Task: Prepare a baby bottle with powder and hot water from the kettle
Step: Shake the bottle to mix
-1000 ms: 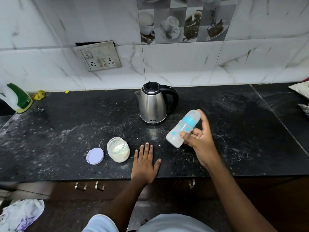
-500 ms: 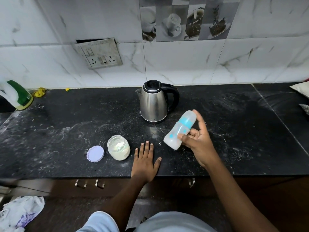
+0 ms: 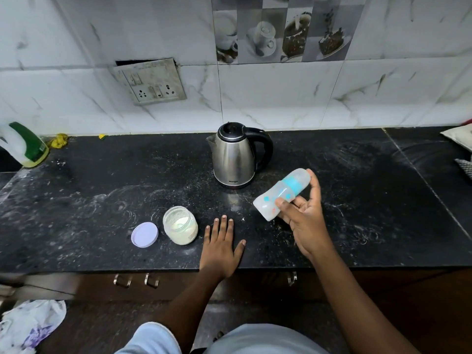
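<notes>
My right hand [image 3: 305, 221] grips a translucent baby bottle [image 3: 279, 194] with a blue collar and capped top, tilted so the cap points up and to the right, held above the black counter [image 3: 102, 190]. A steel kettle [image 3: 236, 155] with a black lid and handle stands just behind and left of the bottle. An open jar of pale powder [image 3: 180, 225] stands near the front, with its lilac lid [image 3: 144, 235] lying flat to its left. My left hand [image 3: 221, 247] rests flat on the counter, fingers spread, right of the jar.
A green and white bottle [image 3: 24, 146] leans at the counter's far left. A wall socket plate [image 3: 150, 81] sits on the tiled wall. Cushions [image 3: 459, 139] lie at the far right. Drawer handles [image 3: 136, 280] run below the counter edge; a plastic bag [image 3: 30, 323] is on the floor.
The bottle in my right hand has shifted slightly, staying tilted in the air. My left hand stays flat on the counter.
</notes>
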Tool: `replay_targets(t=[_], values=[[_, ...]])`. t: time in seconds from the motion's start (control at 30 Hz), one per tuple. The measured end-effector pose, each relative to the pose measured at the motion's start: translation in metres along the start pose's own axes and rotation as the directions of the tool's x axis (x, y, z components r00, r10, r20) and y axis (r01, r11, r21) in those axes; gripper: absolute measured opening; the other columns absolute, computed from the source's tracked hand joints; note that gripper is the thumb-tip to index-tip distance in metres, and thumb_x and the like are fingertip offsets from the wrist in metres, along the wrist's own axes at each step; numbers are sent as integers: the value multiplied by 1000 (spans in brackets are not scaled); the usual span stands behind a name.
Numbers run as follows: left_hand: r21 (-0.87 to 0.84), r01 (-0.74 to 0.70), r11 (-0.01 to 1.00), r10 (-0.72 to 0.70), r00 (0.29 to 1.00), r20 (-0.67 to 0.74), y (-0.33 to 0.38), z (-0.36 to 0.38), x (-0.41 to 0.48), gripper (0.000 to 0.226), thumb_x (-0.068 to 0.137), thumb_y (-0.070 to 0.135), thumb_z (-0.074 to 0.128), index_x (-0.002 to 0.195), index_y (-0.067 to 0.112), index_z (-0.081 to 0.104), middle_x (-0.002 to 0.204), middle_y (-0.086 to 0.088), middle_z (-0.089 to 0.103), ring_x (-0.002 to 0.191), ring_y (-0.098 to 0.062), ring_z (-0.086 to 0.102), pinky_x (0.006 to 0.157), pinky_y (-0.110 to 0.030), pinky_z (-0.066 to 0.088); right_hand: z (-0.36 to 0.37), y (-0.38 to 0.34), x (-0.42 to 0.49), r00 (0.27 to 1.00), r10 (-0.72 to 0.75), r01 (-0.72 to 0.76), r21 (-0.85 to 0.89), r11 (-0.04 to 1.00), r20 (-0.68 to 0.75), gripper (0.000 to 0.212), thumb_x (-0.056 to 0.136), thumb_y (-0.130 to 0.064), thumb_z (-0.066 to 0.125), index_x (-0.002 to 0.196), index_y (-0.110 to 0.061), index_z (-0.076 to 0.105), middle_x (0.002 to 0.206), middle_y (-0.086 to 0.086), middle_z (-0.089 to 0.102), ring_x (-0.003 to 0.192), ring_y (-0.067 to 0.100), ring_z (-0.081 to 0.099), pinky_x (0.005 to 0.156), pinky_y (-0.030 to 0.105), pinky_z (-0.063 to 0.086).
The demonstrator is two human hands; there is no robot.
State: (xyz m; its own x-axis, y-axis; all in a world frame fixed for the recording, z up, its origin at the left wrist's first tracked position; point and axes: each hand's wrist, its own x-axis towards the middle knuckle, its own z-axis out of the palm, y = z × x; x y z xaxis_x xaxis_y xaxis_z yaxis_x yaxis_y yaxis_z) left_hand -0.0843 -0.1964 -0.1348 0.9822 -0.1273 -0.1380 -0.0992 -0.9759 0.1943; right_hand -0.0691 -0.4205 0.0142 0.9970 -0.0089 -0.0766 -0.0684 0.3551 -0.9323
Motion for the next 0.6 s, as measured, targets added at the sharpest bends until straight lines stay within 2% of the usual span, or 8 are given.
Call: replay_targets(t=[0.1,0.23,0.33,0.47,0.6], values=[[3,0,1000,0,1000,-2,0,0,-1,80,108,64,17,170,17,-1,178,-5,-10,164,-24,-14,132,-47,-8,2,1,-1,993,33,-28,-43,999,115,103,73,-10,90,150,-56,40,129,12,74,120,31,71,90,45,62],[1,0,1000,0,1000,-7,1,0,-1,80,108,65,17,170,18,-1,178,-5,-10,164,-25,-14,132,-48,-8,4,6,0,996,-20,27,78,997,-85,99,86,3,80,154,-52,33,126,11,75,118,28,72,89,48,62],[3,3,1000,-3,1000,-2,0,1,0,80,107,65,17,170,18,-2,178,-4,-10,164,-24,-14,132,-47,-9,6,7,-2,999,31,-32,9,999,43,98,83,4,81,150,-55,39,127,16,73,118,32,72,88,46,62],[2,1,1000,-1,1000,-1,0,0,0,81,107,65,16,170,18,-2,178,-4,-11,164,-25,-14,132,-47,-10,3,5,1,998,-7,11,53,999,-62,97,85,5,79,152,-50,37,125,11,75,116,27,73,86,45,63],[7,3,1000,-3,1000,-7,0,0,-1,81,107,65,17,170,18,-2,178,-4,-10,164,-25,-13,132,-48,-8,3,2,-1,992,43,-39,-37,999,120,99,78,4,83,150,-50,42,126,19,73,112,29,74,84,43,63]])
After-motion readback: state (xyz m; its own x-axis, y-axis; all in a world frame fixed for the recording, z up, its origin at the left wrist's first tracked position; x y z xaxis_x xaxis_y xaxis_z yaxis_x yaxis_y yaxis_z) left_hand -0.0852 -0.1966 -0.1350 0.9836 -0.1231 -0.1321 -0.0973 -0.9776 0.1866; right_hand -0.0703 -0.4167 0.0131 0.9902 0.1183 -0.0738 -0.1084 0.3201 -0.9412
